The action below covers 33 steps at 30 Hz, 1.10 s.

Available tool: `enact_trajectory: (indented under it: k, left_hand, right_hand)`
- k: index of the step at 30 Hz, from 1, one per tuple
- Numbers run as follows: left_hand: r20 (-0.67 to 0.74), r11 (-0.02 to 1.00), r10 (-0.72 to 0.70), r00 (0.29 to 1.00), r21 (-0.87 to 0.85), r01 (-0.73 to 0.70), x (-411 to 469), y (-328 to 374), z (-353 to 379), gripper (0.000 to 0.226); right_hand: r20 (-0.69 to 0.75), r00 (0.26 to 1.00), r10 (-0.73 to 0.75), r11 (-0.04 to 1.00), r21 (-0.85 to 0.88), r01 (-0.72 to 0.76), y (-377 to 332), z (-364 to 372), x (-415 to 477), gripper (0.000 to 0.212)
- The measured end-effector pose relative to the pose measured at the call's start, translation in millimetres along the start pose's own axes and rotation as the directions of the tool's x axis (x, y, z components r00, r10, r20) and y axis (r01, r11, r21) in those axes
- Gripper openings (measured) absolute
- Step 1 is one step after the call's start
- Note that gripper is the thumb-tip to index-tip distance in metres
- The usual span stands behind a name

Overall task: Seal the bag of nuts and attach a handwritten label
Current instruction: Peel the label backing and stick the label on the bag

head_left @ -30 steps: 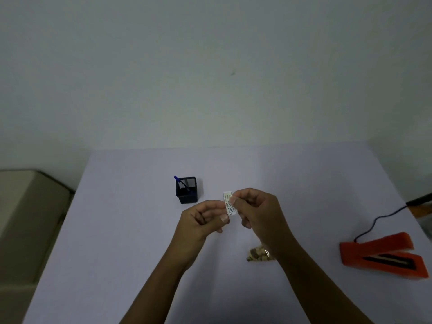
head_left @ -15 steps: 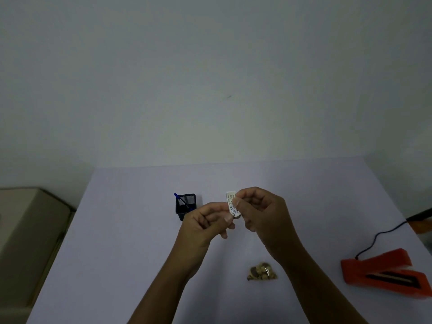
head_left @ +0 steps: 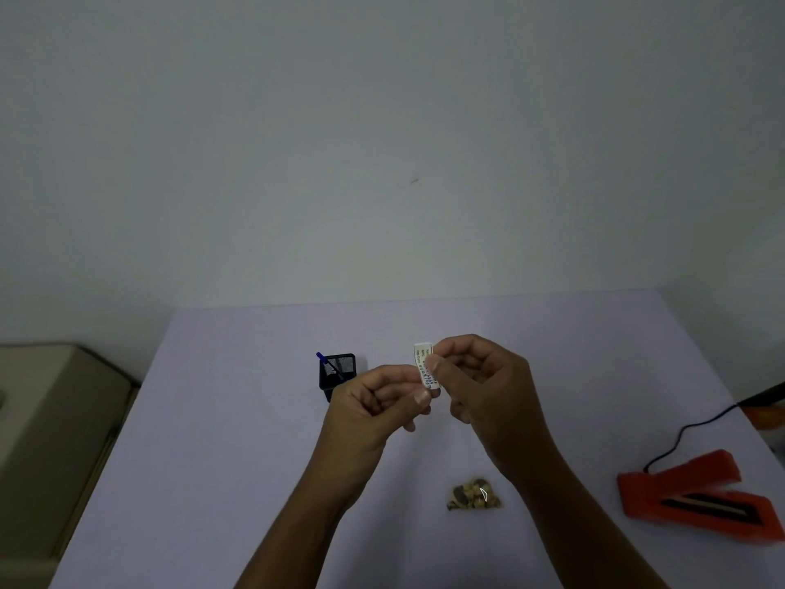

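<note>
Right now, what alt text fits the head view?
The left hand and right hand pinch a small written label above a table where the bag of nuts lies. A holder with a pen stands at left, an orange sealer at right.

Dim, flat, bluish light; soft faint shadows on the bench (head_left: 238, 418); wide-angle bending at the edges; slightly soft, grainy detail.

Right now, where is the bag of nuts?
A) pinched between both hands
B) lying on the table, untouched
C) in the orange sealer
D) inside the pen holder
B: the bag of nuts lies on the table; the left hand and right hand pinch the label.
</note>
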<state>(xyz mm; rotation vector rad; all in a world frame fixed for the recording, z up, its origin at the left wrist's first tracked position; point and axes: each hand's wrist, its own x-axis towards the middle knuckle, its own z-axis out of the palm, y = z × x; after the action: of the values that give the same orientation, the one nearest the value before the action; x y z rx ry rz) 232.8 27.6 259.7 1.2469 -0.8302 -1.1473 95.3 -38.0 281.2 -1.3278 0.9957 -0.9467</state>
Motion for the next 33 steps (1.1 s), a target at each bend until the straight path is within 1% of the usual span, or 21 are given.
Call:
enact_trajectory:
  k: [9, 20, 22, 24, 26, 30, 33]
  left_hand:
    - [0.011, 1.000, 0.016, 1.000, -0.007, -0.016, -7.2, 3.5, 4.1, 0.019]
    - [0.008, 1.000, -0.010, 1.000, 0.023, 0.009, -9.7, 2.6, 8.0, 0.026]
    - [0.006, 0.999, -0.012, 1.000, 0.034, 0.011, -9.6, 2.1, 8.7, 0.024]
    - [0.001, 0.999, -0.010, 1.000, 0.051, 0.010, -9.6, 1.7, 9.0, 0.017]
    - [-0.009, 0.996, -0.003, 1.000, 0.084, 0.004, -9.7, 1.6, 9.7, 0.013]
    - [-0.023, 0.990, 0.003, 1.000, 0.143, 0.000, -9.8, 1.8, 10.4, 0.019]
    - [0.006, 0.986, -0.005, 1.000, 0.166, 0.004, -9.8, 3.1, 11.2, 0.022]
  right_hand:
    - [0.009, 0.999, -0.046, 0.999, -0.011, 0.046, -6.6, -5.3, -7.0, 0.009]
    - [-0.002, 0.996, -0.094, 0.991, -0.095, 0.093, -3.1, -8.5, -11.0, 0.006]
    - [-0.004, 0.995, -0.104, 0.990, -0.094, 0.103, -2.1, -9.0, -11.0, 0.006]
    - [-0.004, 0.992, -0.125, 0.987, -0.101, 0.124, -1.2, -8.9, -11.3, 0.006]
    - [0.000, 0.988, -0.154, 0.980, -0.125, 0.152, -0.1, -8.4, -11.8, 0.006]
    - [0.009, 0.982, -0.190, 0.960, -0.209, 0.187, 4.4, -7.4, -12.4, 0.006]
    - [0.027, 0.979, -0.203, 0.943, -0.262, 0.203, 8.7, -7.2, -11.7, 0.006]
